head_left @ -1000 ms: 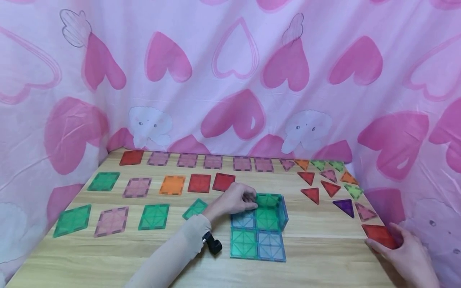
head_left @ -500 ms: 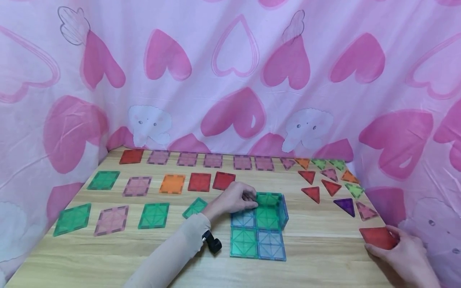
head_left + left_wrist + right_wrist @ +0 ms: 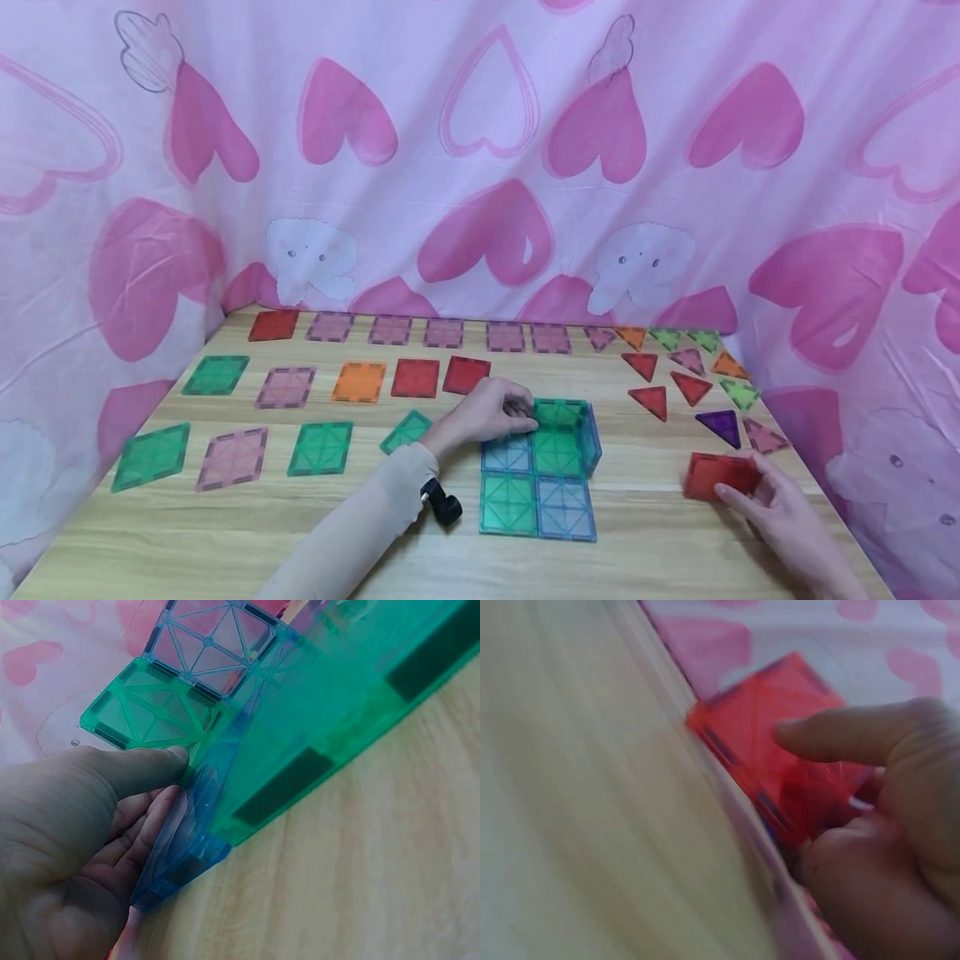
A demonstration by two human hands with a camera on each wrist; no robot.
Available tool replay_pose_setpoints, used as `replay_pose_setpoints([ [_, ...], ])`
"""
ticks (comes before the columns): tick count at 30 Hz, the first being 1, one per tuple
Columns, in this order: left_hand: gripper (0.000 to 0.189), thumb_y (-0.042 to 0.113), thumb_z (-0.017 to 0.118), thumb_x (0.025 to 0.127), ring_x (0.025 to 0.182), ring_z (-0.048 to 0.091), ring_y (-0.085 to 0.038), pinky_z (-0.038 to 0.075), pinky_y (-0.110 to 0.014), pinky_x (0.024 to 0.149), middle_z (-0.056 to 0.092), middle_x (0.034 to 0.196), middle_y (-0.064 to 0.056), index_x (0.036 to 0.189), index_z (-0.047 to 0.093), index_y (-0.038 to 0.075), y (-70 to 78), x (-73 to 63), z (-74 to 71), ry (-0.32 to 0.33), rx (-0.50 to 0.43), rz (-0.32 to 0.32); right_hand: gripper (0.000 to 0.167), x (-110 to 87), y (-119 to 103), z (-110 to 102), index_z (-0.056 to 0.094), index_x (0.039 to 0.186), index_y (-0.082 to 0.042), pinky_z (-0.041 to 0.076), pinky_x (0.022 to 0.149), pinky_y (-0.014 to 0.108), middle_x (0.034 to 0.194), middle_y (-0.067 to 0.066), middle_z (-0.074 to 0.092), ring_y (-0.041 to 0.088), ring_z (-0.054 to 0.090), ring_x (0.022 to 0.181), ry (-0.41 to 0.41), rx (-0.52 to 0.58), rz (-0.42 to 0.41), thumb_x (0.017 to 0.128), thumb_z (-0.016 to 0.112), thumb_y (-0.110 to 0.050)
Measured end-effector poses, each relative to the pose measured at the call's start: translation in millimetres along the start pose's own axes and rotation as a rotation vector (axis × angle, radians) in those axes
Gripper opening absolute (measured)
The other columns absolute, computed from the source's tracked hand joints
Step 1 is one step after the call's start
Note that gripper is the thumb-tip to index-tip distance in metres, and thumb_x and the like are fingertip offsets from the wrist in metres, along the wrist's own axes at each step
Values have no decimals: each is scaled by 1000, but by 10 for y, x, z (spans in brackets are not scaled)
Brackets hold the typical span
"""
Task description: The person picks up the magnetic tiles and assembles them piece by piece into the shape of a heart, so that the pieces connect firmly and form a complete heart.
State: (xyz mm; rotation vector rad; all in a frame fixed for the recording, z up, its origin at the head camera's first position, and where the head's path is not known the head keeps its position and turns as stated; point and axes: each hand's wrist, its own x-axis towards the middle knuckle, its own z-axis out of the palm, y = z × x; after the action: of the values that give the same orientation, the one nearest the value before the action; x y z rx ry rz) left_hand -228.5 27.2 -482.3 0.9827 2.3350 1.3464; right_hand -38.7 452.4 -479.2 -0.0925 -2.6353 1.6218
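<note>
The right hand (image 3: 791, 521) pinches a tilted red square magnetic tile (image 3: 703, 475) over the tabletop (image 3: 150, 542), well right of the green-and-blue tile structure (image 3: 558, 454), which the left hand (image 3: 489, 412) pinches at its far-left corner.

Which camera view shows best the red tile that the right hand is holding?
The right wrist view: the red tile appears largest there, though slightly blurred and partly covered by the right hand. The head view shows it smaller, also partly covered. In the left wrist view, I cannot make it out.
</note>
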Motion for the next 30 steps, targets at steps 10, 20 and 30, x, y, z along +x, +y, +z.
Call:
replay_pose_setpoints([
  [10,12,15,87,99,89,73,-2,62,-23,84,80,97,10,110,83,15,-3,0,-19,5,2,-4,27,197,-241,577,71,126,7,63,87,25,119,1,78,11,75,102,-287,265,-186,99,73,13],
  [20,9,15,87,100,89,73,-2,62,-23,84,80,96,12,108,82,16,11,17,-7,-5,-4,-16,26,342,-345,840,75,125,6,61,99,28,123,21,75,20,74,117,-554,351,-318,101,67,15],
  [30,10,16,87,100,90,72,-1,62,-23,85,79,96,12,108,82,17,-8,21,-5,1,17,0,32,356,-373,975,67,129,8,60,98,28,125,26,64,17,68,115,-570,323,-396,97,71,15],
])
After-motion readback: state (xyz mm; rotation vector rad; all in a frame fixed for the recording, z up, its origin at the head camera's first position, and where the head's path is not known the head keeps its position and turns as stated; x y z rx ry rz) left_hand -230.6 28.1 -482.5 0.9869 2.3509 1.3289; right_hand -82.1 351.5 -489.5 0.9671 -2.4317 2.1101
